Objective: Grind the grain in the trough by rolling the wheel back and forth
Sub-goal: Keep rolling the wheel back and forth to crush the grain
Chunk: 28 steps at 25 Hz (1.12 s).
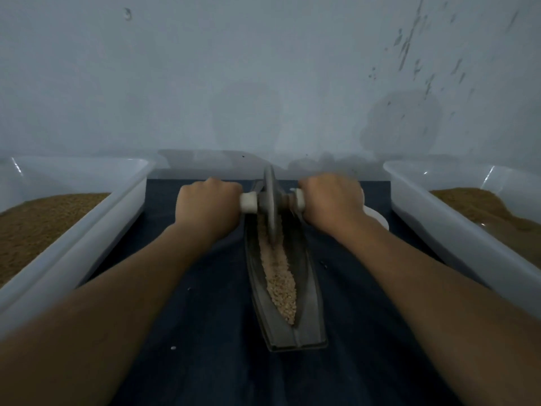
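A long dark boat-shaped trough [310, 312] lies lengthwise on a dark blue cloth [210, 332]. A strip of tan grain [282, 285] fills its groove. The grey metal wheel [270, 200] stands upright in the far end of the trough, on a white axle handle [248, 203]. My left hand [206, 209] grips the left end of the handle. My right hand [332, 203] grips the right end. Both arms reach forward, and the wheel's lower edge sits in the grain.
A white plastic tub [96, 230] holding brown grain stands on the left, and a second white tub [456, 230] with brown grain stands on the right. A pale wall [263, 83] rises just behind the trough. A white rounded object [377, 218] shows behind my right wrist.
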Each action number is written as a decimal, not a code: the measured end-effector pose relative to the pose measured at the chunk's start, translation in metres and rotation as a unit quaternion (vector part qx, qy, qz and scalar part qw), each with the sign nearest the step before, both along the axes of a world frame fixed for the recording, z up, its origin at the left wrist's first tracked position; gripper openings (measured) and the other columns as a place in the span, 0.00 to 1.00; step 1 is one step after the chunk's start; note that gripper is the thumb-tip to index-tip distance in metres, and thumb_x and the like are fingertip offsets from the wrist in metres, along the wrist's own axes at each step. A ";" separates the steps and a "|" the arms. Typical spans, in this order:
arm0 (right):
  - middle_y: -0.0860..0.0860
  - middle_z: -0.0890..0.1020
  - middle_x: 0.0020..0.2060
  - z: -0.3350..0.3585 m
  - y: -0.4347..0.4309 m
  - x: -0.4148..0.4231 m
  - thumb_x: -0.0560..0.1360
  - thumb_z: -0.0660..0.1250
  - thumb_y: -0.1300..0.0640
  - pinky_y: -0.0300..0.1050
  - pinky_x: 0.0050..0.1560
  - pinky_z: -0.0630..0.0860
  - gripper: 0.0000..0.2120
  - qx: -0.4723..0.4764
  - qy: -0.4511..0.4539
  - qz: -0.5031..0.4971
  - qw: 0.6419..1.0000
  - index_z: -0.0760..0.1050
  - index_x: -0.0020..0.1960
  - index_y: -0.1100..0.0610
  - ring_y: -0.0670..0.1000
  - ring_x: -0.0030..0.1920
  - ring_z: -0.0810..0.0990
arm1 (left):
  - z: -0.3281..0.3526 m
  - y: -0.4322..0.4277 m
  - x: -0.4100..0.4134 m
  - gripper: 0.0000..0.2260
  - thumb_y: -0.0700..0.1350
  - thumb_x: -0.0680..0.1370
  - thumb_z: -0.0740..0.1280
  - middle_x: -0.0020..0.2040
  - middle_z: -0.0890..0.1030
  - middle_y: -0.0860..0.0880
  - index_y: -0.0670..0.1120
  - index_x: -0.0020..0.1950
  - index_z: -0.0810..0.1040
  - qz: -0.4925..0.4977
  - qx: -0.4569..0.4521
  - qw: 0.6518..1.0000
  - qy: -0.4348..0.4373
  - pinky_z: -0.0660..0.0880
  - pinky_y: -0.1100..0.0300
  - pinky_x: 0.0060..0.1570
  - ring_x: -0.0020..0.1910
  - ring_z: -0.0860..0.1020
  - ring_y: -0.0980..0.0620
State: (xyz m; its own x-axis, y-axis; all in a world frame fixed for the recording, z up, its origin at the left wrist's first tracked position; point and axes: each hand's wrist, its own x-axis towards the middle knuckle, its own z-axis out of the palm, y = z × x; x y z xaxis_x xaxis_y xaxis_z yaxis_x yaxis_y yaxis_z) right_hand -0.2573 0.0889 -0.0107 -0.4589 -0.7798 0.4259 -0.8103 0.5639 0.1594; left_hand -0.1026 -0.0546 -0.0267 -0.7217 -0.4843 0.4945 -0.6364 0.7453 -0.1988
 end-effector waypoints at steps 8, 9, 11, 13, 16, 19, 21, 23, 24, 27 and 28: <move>0.42 0.55 0.26 -0.027 0.088 0.024 0.60 0.69 0.46 0.36 0.30 0.43 0.17 -0.066 0.148 0.095 0.982 0.59 0.34 0.45 0.40 0.27 0.49 | -0.011 0.044 0.066 0.23 0.49 0.60 0.74 0.25 0.60 0.54 0.53 0.37 0.58 -0.108 -0.112 0.987 0.035 0.45 0.65 0.29 0.23 0.50 0.54; 0.42 0.54 0.26 -0.026 0.086 0.023 0.59 0.70 0.46 0.35 0.30 0.42 0.18 -0.062 0.144 0.097 0.983 0.59 0.34 0.44 0.39 0.27 0.48 | -0.012 0.043 0.064 0.23 0.49 0.60 0.75 0.25 0.60 0.54 0.53 0.36 0.59 -0.101 -0.102 0.989 0.023 0.46 0.65 0.29 0.23 0.51 0.53; 0.42 0.58 0.26 -0.023 0.065 0.018 0.62 0.73 0.49 0.36 0.29 0.48 0.21 -0.036 0.115 0.067 0.991 0.58 0.34 0.45 0.41 0.26 0.53 | -0.015 0.036 0.048 0.18 0.50 0.66 0.73 0.28 0.59 0.54 0.54 0.37 0.62 -0.049 -0.076 0.996 -0.014 0.51 0.62 0.26 0.24 0.55 0.52; 0.46 0.71 0.30 -0.017 0.027 0.004 0.70 0.71 0.50 0.41 0.30 0.62 0.15 -0.029 0.045 0.039 0.998 0.64 0.37 0.46 0.51 0.29 0.71 | -0.008 0.019 0.019 0.08 0.49 0.74 0.67 0.32 0.63 0.53 0.52 0.41 0.68 -0.014 -0.036 0.999 0.002 0.61 0.57 0.30 0.29 0.64 0.50; 0.50 0.80 0.41 -0.007 0.003 -0.007 0.75 0.68 0.48 0.47 0.39 0.72 0.08 -0.005 -0.027 0.008 1.000 0.70 0.42 0.47 0.57 0.44 0.80 | 0.008 0.012 0.000 0.02 0.47 0.77 0.65 0.35 0.68 0.51 0.51 0.48 0.76 0.001 -0.002 1.000 -0.016 0.66 0.54 0.35 0.34 0.69 0.48; 0.44 0.70 0.31 -0.018 0.043 0.008 0.70 0.71 0.49 0.40 0.29 0.59 0.14 -0.018 0.033 0.052 0.998 0.64 0.38 0.45 0.48 0.31 0.70 | -0.001 0.027 0.028 0.07 0.51 0.73 0.69 0.32 0.61 0.53 0.54 0.44 0.71 -0.042 -0.035 0.998 -0.014 0.62 0.56 0.30 0.29 0.63 0.51; 0.42 0.60 0.27 -0.024 0.077 0.023 0.64 0.72 0.47 0.37 0.27 0.47 0.17 -0.037 0.106 0.094 0.989 0.62 0.35 0.45 0.42 0.26 0.57 | -0.007 0.041 0.056 0.19 0.53 0.65 0.74 0.29 0.54 0.55 0.55 0.37 0.62 -0.105 -0.088 0.991 -0.006 0.50 0.62 0.26 0.25 0.52 0.55; 0.41 0.54 0.27 -0.023 0.092 0.024 0.60 0.71 0.45 0.35 0.29 0.44 0.15 -0.057 0.135 0.119 0.982 0.63 0.33 0.45 0.41 0.26 0.50 | -0.002 0.043 0.067 0.26 0.53 0.58 0.76 0.29 0.51 0.56 0.55 0.37 0.57 -0.134 -0.109 0.985 0.019 0.44 0.65 0.29 0.26 0.45 0.56; 0.41 0.54 0.26 -0.021 0.088 0.023 0.59 0.71 0.45 0.34 0.29 0.43 0.16 -0.046 0.132 0.108 0.984 0.62 0.33 0.45 0.40 0.27 0.49 | -0.003 0.041 0.063 0.26 0.53 0.58 0.76 0.29 0.51 0.56 0.56 0.37 0.58 -0.123 -0.095 0.988 0.011 0.44 0.65 0.29 0.26 0.45 0.56; 0.43 0.66 0.29 -0.018 0.044 0.012 0.68 0.73 0.48 0.38 0.29 0.56 0.18 -0.015 0.070 0.052 0.996 0.62 0.35 0.46 0.45 0.27 0.62 | -0.009 0.022 0.029 0.12 0.53 0.70 0.71 0.30 0.60 0.54 0.53 0.39 0.67 -0.036 -0.040 0.998 -0.016 0.58 0.59 0.27 0.26 0.58 0.53; 0.46 0.73 0.33 -0.011 0.024 0.006 0.72 0.71 0.49 0.41 0.32 0.63 0.13 -0.012 0.030 0.033 0.999 0.67 0.38 0.47 0.50 0.31 0.71 | -0.004 0.014 0.014 0.06 0.51 0.74 0.68 0.32 0.65 0.53 0.52 0.43 0.72 -0.018 -0.023 1.000 -0.011 0.63 0.56 0.31 0.29 0.64 0.51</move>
